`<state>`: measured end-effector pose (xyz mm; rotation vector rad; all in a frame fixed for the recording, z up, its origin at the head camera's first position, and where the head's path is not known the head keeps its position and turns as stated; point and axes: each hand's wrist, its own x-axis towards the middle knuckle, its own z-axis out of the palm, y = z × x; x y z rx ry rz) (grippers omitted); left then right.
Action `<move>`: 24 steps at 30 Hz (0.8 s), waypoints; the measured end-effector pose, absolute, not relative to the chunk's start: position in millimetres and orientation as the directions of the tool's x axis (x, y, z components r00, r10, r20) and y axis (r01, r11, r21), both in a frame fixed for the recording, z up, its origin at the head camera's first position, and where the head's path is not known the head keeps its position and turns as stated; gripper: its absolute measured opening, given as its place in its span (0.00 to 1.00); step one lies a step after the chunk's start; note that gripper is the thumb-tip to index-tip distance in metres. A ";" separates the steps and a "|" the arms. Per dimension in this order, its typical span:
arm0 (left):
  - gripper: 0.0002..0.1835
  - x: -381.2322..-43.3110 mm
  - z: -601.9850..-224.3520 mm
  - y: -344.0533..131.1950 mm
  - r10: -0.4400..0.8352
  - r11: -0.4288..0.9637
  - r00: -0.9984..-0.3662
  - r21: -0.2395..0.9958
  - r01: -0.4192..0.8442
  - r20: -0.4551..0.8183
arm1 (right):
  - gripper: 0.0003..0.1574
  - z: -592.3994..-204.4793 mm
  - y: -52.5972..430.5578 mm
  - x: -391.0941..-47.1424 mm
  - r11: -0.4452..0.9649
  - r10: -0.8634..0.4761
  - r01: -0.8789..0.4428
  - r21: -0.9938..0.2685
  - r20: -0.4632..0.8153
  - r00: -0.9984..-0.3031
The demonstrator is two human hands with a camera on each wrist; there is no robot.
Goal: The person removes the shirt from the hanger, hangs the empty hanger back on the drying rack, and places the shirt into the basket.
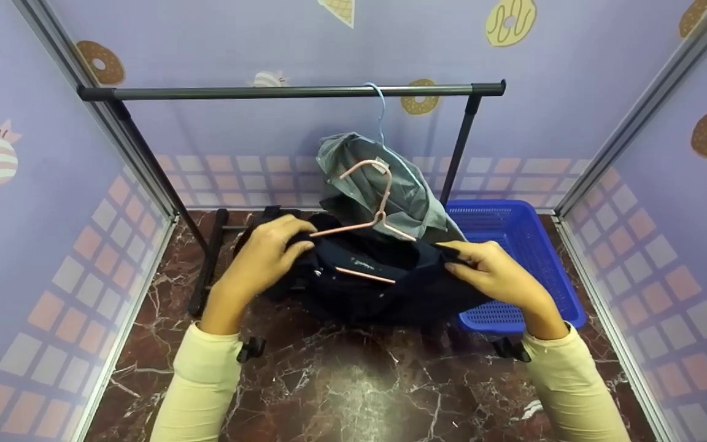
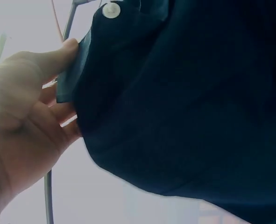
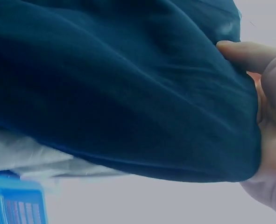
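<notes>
A dark navy shirt (image 1: 390, 301) hangs between my two hands, its collar opening facing up. A pink hanger (image 1: 353, 228) sits inside it: the hook and shoulders stick out above the collar, and the lower bar crosses the neck opening. My left hand (image 1: 270, 248) pinches the shirt at its left shoulder, thumb against the fingers. In the left wrist view a white button (image 2: 111, 10) shows near the thumb on the cloth's edge. On the other side, my right hand (image 1: 494, 270) pinches the right shoulder. The hanger's arm ends are hidden in the cloth.
Behind the shirt, a grey-green garment (image 1: 359, 172) hangs by a light blue hanger (image 1: 382, 113) from the black rack's bar (image 1: 237, 93). A blue plastic basket (image 1: 528, 245) stands on the marbled floor (image 1: 353, 393) at the right. Patterned walls (image 1: 654, 202) enclose the space.
</notes>
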<state>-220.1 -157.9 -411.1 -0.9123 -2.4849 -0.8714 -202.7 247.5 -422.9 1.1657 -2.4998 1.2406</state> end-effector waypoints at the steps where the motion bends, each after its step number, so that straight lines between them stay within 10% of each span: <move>1: 0.09 -218.9 -413.5 -156.3 0.449 0.602 -0.721 0.417 0.681 0.529 | 0.24 -423.8 249.2 -203.4 0.371 -0.588 -0.676 -0.636 0.403 -0.702; 15: 0.04 -210.5 -436.6 -134.5 0.338 0.606 -0.630 0.351 0.714 0.699 | 0.24 -445.5 257.7 -208.5 0.480 -0.484 -0.566 -0.670 0.336 -0.808; 24: 0.05 -212.0 -441.0 -129.2 0.302 0.593 -0.619 0.366 0.717 0.725 | 0.31 -461.3 259.2 -213.6 0.519 -0.505 -0.744 -0.421 0.552 -0.664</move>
